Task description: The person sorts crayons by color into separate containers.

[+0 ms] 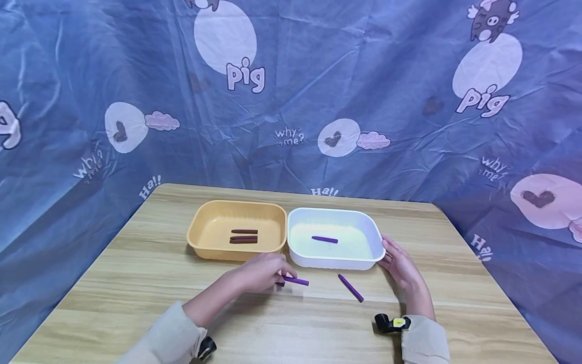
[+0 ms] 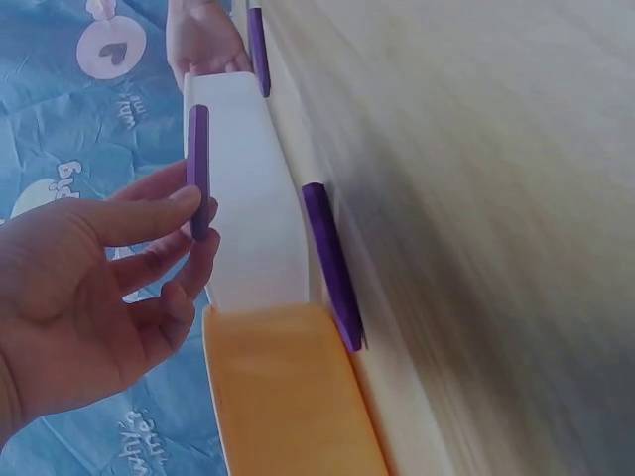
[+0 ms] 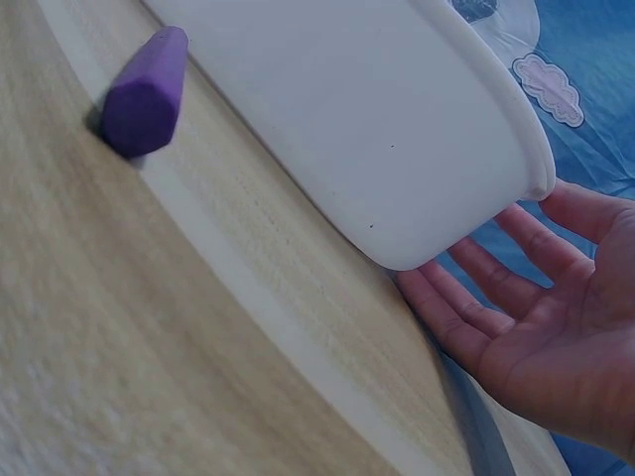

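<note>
My left hand (image 1: 263, 273) pinches a purple crayon (image 1: 296, 280) between thumb and fingers, just in front of the two trays. In the left wrist view that crayon (image 2: 198, 149) points up past the fingertips. Another purple crayon (image 2: 332, 268) lies on the table below, mostly hidden by the hand in the head view. The right hand (image 1: 402, 265) rests its extended fingers against the right end of a white tray (image 1: 336, 263), thumb at the rim. One purple crayon (image 1: 325, 239) lies inside this tray, and another (image 1: 350, 288) on the table before it.
An orange tray (image 1: 213, 253) stands against the white tray's left side, with several dark brown crayons (image 1: 244, 237) in it. Both trays sit on a wooden table (image 1: 318, 333). Behind it hangs a blue printed cloth (image 1: 291, 101).
</note>
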Motion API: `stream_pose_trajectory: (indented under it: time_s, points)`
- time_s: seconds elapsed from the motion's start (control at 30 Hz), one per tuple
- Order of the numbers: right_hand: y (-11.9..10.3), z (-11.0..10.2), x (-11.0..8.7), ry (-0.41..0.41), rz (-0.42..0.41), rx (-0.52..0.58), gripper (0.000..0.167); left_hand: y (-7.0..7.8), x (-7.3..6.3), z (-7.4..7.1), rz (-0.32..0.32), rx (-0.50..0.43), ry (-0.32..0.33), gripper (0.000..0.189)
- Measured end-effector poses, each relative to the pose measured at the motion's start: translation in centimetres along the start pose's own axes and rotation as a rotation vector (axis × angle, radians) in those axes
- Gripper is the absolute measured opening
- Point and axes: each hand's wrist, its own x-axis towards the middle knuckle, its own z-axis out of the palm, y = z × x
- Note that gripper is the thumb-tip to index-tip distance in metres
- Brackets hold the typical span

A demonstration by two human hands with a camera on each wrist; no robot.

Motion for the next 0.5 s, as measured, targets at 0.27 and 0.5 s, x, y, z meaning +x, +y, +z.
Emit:
stream_pose_trajectory:
  time_s: [0.27, 0.5]
  points:
    - [-0.1, 0.0, 0.1, -0.037, -0.029, 0.011, 0.058, 0.4, 1.5, -0.3, -0.029, 0.043, 0.077, 0.034]
    - [-0.5, 0.5, -0.1, 0.042, 0.053, 0.001, 0.059, 0.6, 3.0, -0.4, -0.068, 0.074, 0.131, 0.035]
